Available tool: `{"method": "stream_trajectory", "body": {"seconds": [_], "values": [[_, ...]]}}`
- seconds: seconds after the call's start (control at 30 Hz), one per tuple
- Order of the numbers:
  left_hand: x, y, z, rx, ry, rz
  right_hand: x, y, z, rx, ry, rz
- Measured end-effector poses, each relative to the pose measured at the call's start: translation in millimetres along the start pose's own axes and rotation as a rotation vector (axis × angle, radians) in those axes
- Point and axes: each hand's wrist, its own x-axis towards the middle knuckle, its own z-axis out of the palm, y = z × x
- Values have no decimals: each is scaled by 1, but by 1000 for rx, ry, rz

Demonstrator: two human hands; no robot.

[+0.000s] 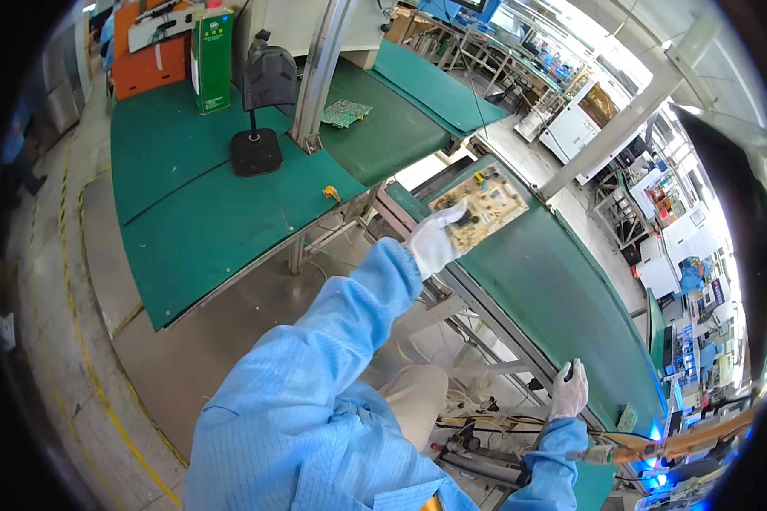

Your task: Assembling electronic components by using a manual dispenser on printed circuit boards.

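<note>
White-gloved, my left hand (435, 242) reaches forward and is closed on the near left edge of a tan circuit board (491, 207). Small dark, blue and yellow parts stand on the board, which is over the upper end of a green conveyor belt (541, 281). Whether the board touches the belt, I cannot tell. Farther down the belt, my right hand (569, 393), also gloved, lies at the near side rail with its fingers stretched out and nothing in them.
A green-topped table (204, 230) to the left bears a black stand (257, 153), a green can (212, 61) and a small yellow-orange item (331, 193). Another circuit board (346, 113) lies on the belt beyond a metal post (320, 77). A small green board (627, 417) sits at the belt's lower right.
</note>
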Motion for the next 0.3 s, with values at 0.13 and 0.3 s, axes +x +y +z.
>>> {"method": "stream_trajectory", "body": {"seconds": [0.13, 0.3], "values": [[-49, 5, 11, 102, 18, -102, 8, 46, -9, 1006, -100, 187], [-106, 31, 7, 494, 3, -231, -31, 2, -131, 2247, -374, 348]]}}
